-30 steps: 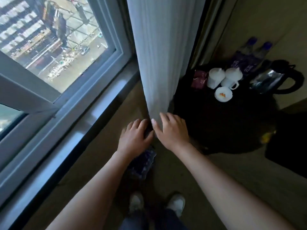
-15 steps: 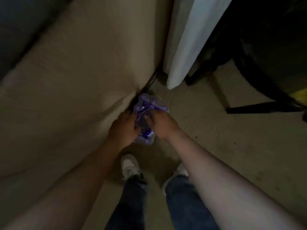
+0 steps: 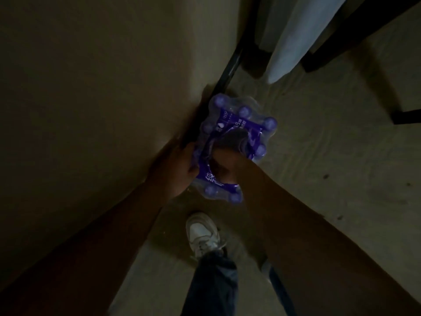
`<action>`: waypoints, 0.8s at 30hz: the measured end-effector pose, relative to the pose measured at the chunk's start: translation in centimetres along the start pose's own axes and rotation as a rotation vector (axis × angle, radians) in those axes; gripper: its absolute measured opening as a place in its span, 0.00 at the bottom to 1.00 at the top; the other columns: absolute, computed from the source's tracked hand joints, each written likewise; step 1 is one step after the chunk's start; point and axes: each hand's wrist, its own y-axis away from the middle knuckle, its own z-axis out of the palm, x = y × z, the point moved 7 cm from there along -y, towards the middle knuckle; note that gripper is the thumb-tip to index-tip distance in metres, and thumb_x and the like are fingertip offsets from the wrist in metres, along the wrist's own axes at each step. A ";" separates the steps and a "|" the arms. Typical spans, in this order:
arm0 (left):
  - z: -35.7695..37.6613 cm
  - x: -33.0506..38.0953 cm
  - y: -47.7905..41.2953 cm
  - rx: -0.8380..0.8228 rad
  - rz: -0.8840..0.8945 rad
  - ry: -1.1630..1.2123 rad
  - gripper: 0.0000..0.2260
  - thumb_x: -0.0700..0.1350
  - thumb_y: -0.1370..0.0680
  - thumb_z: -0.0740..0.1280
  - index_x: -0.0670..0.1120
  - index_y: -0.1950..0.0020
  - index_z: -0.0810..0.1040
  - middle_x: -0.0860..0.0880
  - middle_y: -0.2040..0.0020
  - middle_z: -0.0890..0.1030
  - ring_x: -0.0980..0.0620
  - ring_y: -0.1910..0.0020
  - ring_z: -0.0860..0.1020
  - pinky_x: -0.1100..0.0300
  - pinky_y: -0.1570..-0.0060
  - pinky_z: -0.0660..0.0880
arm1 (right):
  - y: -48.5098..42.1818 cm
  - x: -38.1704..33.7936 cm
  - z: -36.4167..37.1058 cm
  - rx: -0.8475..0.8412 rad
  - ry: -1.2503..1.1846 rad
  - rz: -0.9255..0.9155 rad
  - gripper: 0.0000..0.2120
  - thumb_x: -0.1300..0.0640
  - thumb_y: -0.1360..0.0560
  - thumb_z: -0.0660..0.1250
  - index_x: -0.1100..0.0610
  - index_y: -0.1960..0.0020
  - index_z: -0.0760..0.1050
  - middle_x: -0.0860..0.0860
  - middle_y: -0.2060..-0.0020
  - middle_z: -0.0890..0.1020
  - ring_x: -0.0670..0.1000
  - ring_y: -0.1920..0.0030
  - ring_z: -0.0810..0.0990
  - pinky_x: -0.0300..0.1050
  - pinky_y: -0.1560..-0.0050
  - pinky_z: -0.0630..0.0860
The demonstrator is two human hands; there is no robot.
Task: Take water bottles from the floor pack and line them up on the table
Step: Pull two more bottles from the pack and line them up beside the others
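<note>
A shrink-wrapped pack of water bottles (image 3: pixel 262 133) with purple caps and a purple label stands on the carpet against the wall. My left hand (image 3: pixel 177 169) grips the pack's left side. My right hand (image 3: pixel 224 164) is pushed into a torn hole in the middle of the wrap, and its fingers are under the plastic. What those fingers hold is hidden. The scene is very dark. The table top is out of view.
A beige wall (image 3: pixel 102 99) fills the left, with a black skirting strip (image 3: pixel 230 69) at its foot. A white curtain (image 3: pixel 293 37) hangs at the top right, and dark table legs (image 3: pixel 401 116) stand beyond it. My white shoe (image 3: pixel 202 236) is just below the pack.
The view dropped from the window and table to the floor. My hands left the curtain and came onto the pack, and my right hand has gone into its wrap.
</note>
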 end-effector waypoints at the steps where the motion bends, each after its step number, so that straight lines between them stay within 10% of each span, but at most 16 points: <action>1: -0.2 0.0 0.1 0.027 0.011 0.005 0.20 0.44 0.27 0.67 0.44 0.36 0.71 0.38 0.41 0.77 0.38 0.42 0.74 0.47 0.44 0.72 | -0.2 -0.1 -0.2 0.005 0.025 0.018 0.19 0.56 0.19 0.54 0.62 0.30 0.65 0.62 0.29 0.67 0.61 0.28 0.63 0.53 0.28 0.60; 7: -0.6 3.4 1.1 0.123 0.156 0.041 0.23 0.50 0.26 0.63 0.47 0.31 0.69 0.41 0.37 0.74 0.40 0.42 0.74 0.50 0.49 0.74 | 0.9 0.0 -0.5 -0.100 -0.222 -0.011 0.14 0.57 0.20 0.55 0.58 0.36 0.70 0.56 0.41 0.77 0.52 0.43 0.75 0.45 0.47 0.72; 13: 0.2 5.1 1.3 0.032 0.288 -0.172 0.25 0.52 0.25 0.62 0.45 0.29 0.68 0.39 0.33 0.72 0.37 0.40 0.74 0.44 0.46 0.74 | 2.3 0.0 -1.3 0.101 -0.261 -0.132 0.18 0.51 0.19 0.56 0.60 0.35 0.71 0.63 0.34 0.74 0.64 0.34 0.71 0.57 0.33 0.67; 24: -2.2 6.2 1.4 0.088 0.175 0.109 0.24 0.52 0.25 0.68 0.46 0.31 0.68 0.43 0.34 0.74 0.41 0.41 0.76 0.56 0.51 0.68 | 9.4 -2.7 -2.4 0.252 0.165 -0.509 0.21 0.46 0.20 0.57 0.43 0.68 0.81 0.45 0.70 0.82 0.47 0.62 0.83 0.39 0.59 0.77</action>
